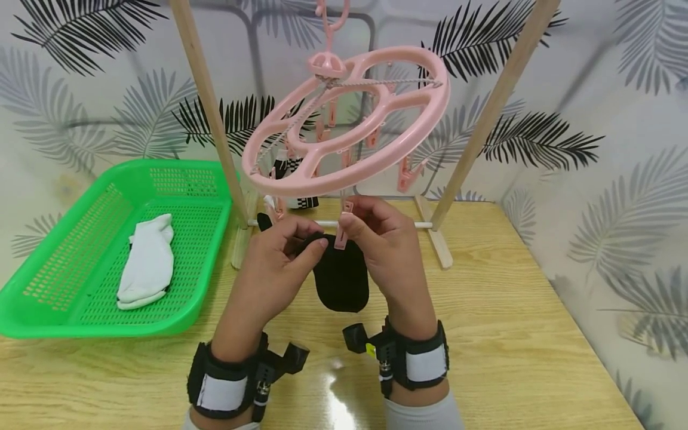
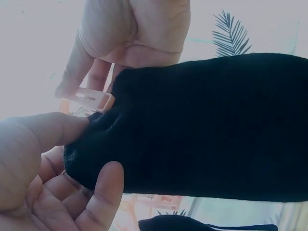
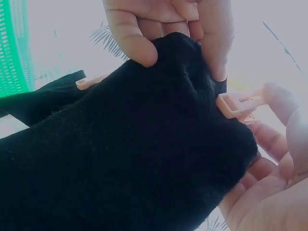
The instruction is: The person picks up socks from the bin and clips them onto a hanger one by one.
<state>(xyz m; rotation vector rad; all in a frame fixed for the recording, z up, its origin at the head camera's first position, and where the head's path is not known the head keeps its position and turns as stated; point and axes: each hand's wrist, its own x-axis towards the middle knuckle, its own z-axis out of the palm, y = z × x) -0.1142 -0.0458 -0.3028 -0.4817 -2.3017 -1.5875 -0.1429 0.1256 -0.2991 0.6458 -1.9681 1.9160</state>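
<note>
The black sock point(image 1: 342, 278) hangs beneath the near side of the pink ring hanger point(image 1: 290, 187), above the wooden table point(image 1: 484, 298), its upper end between the two hands. Its long axis runs downward from the hands in the head view, the rounded lower end pointing toward the tabletop. Seen from the left wrist, the same axis lies nearly level, stretching from the pinched end at the left to beyond the right edge; from the right wrist it slants, with the held end toward the upper right and the body running to the lower left. The left hand point(image 1: 276, 266) pinches a corner of that upper end between thumb and fingers, puckering the fabric. The right hand point(image 1: 391, 254) pinches a pink clip point(image 1: 341, 237), whose tip overlaps the sock's edge; whether the clip bites there cannot be told. A second black piece point(image 3: 48, 103) lies beside another pink clip point(image 3: 89, 82), apart from the right hand. To the left, a white sock point(image 1: 147, 260) rests in the green basket point(image 1: 161, 325), its long axis running mostly away from the person and leaning slightly right.
</note>
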